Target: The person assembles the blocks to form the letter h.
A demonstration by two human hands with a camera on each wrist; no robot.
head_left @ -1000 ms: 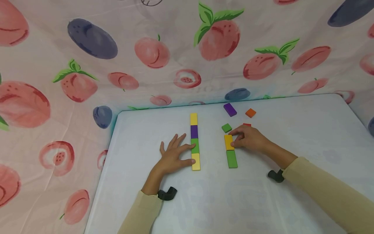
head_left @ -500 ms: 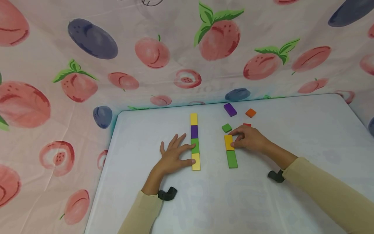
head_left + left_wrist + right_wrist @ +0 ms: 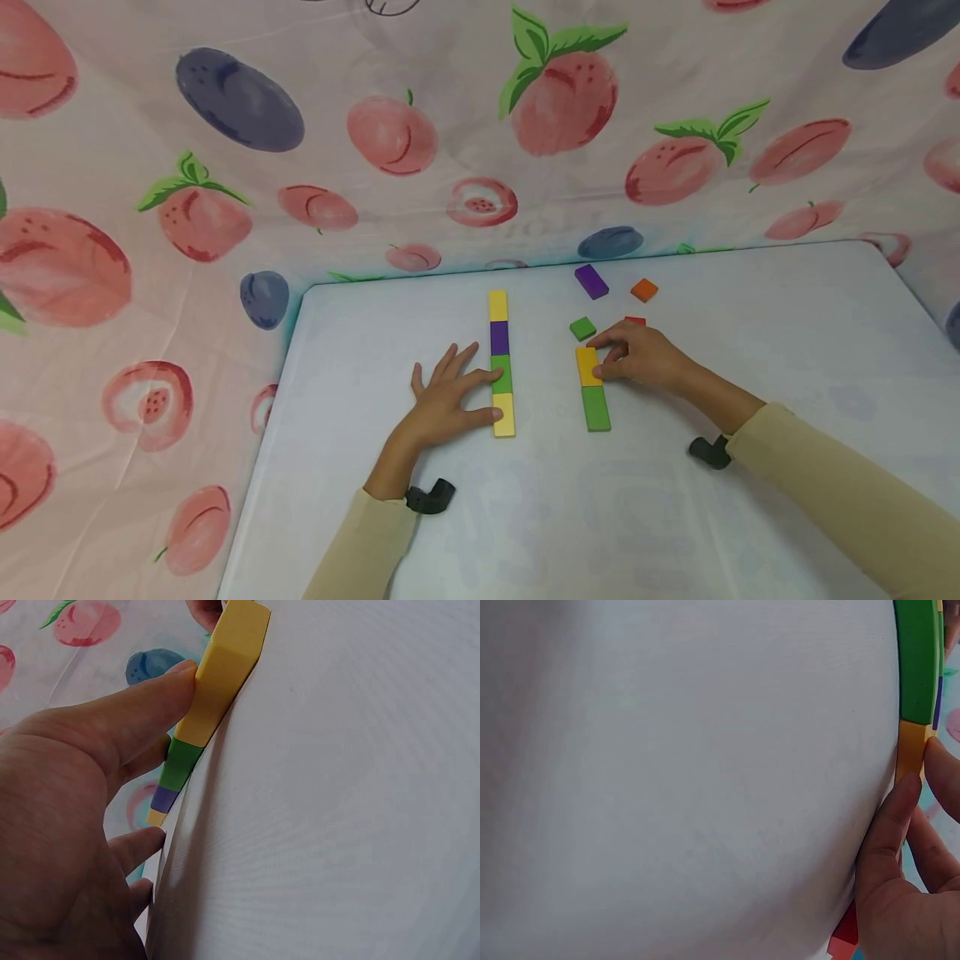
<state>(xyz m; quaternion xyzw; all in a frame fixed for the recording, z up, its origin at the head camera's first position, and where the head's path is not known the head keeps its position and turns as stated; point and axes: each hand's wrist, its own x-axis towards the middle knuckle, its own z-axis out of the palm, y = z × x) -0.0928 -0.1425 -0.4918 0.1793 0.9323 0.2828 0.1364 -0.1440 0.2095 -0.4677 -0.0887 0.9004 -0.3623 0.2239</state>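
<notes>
At right, fingers (image 3: 613, 332) seemingly pinch the amber block (image 3: 587, 367).

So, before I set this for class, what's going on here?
At a white table, a person's left hand touches a four-block row, while the right hand pinches an amber block end to end with a large green block. Beyond lie a purple block, an orange block, a small green block and a partly hidden red block.
</notes>
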